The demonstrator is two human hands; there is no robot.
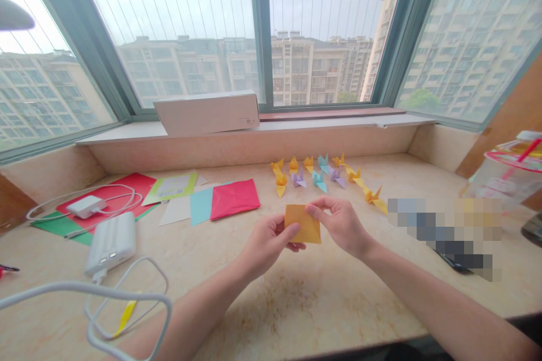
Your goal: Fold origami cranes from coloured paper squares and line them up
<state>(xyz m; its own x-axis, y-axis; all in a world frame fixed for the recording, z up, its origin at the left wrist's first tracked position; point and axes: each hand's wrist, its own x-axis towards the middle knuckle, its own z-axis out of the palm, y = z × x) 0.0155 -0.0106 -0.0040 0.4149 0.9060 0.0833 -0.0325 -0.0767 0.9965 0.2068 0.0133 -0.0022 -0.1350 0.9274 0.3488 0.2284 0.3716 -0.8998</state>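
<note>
A small square of orange-yellow origami paper (pixel 308 228) is held up above the stone counter between both hands. My left hand (pixel 271 235) grips its left side, thumb across the front and fingers behind. At the upper right corner, my right hand (pixel 341 220) pinches the edge between thumb and fingertips. Beyond the hands, several folded paper cranes stand in loose rows, among them a yellow crane (pixel 281 183), a blue crane (pixel 319 181) and a purple crane (pixel 337 176). Whether the square has layers folded inside cannot be made out.
Left of my hands lie a red packet (pixel 235 198), coloured sheets, a white charger (pixel 86 206) and a white power bank (pixel 112 243) with looping cables. A plastic cup (pixel 503 180) with a red straw stands at right, near a blurred-out dark object. A white box (pixel 207 114) rests on the sill.
</note>
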